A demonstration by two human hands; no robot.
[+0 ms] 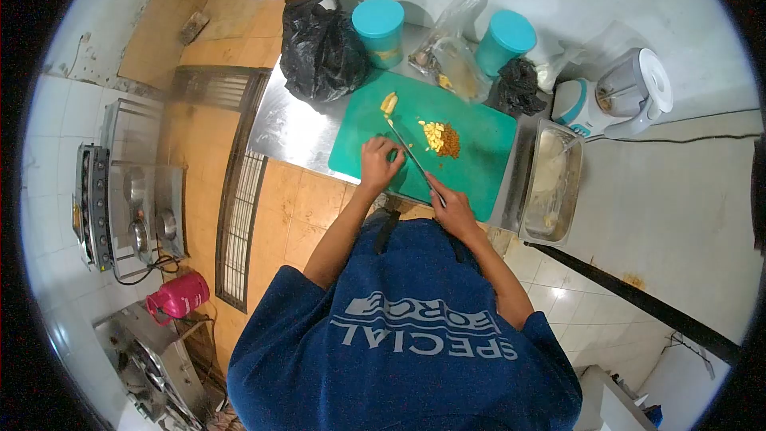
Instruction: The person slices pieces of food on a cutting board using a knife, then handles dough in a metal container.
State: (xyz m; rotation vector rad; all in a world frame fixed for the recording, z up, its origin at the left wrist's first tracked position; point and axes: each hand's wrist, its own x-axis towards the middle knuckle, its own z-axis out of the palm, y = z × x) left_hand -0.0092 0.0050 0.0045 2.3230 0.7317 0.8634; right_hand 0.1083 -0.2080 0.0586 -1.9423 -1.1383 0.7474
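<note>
My right hand (452,206) is wrapped round the handle of a knife (415,161), whose blade points up and left over a green cutting board (479,128). The blade's tip is by a pale yellow piece of food (388,104) on the board. My left hand (382,161) rests at the board's left part, left of the blade, with its fingers curled; whether it holds anything small is hidden. Right of the blade lie a pile of chopped yellow pieces (433,136) and, touching it, a pile of orange-brown bits (450,143).
Behind the board stand a black plastic bag (319,56), two teal-lidded containers (378,20) (511,31), a clear bag (463,68) and a small black bag (517,86). At right are a metal tray (550,183) and a blender (626,92).
</note>
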